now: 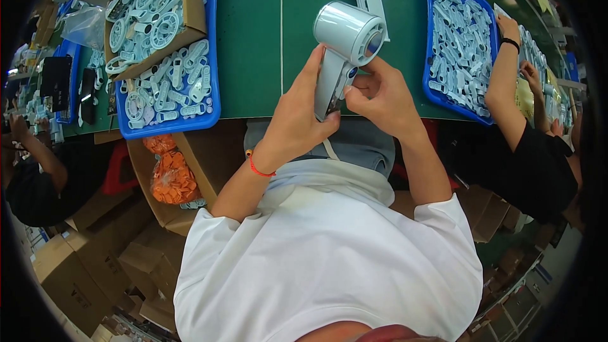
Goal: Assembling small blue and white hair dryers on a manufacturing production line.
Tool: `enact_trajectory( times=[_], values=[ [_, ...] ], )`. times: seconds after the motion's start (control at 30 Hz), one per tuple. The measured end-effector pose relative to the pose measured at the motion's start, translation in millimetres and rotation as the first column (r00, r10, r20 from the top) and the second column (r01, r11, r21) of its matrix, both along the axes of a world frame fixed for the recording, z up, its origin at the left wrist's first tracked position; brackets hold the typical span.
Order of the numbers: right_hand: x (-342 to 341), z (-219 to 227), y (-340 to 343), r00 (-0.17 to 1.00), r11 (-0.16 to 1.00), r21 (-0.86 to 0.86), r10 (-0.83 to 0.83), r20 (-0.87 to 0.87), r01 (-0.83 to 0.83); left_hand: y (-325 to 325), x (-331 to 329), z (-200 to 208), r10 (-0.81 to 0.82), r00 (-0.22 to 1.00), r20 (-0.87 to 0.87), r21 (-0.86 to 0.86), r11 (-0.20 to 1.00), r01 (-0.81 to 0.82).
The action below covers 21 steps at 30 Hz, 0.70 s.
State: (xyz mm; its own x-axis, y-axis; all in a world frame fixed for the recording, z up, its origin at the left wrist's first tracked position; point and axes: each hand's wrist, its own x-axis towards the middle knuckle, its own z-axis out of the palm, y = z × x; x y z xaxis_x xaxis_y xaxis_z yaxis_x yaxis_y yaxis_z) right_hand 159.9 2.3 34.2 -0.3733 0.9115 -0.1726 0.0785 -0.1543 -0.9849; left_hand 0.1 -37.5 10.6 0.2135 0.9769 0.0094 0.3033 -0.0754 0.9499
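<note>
A pale blue-white handheld fan, with a drum-shaped head and a straight handle, is held tilted above the near edge of the green table. My left hand is closed round the handle from the left, thumb low and fingers up along its side. From the right, my right hand has its thumb and bent fingers pressed to the handle by a small dark round spot; some fingertips are hidden behind the fan. Just beyond lies a second fan of the same kind on the table.
At left, a blue tray of small pale parts carries a cardboard box of ringed parts. Another parts-filled blue tray stands right, beside a co-worker's arm. Below left, an open carton holds orange bagged pieces.
</note>
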Motion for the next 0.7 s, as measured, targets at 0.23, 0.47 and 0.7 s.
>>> enact_trajectory(
  times=[0.23, 0.47, 0.7],
  values=[
    [-3.0, -7.7, 4.5, 0.95, 0.997, 0.08, -0.027, 0.312, 0.002, 1.6, 9.4, -6.2, 0.068, 0.997, 0.046, 0.0, 0.998, -0.068],
    [-6.2, -10.0, -4.9, 0.988, 0.925, 0.381, -0.053, 0.146, -0.007, 5.3, 7.4, -16.8, 0.117, 0.856, 0.504, -0.197, 0.98, -0.017],
    [-7.8, -10.9, -6.6, 0.961, 0.872, 0.487, -0.102, 0.259, -0.039, 7.3, -6.4, -22.3, 0.091, 0.455, 0.886, -0.271, 0.898, 0.347]
  ],
)
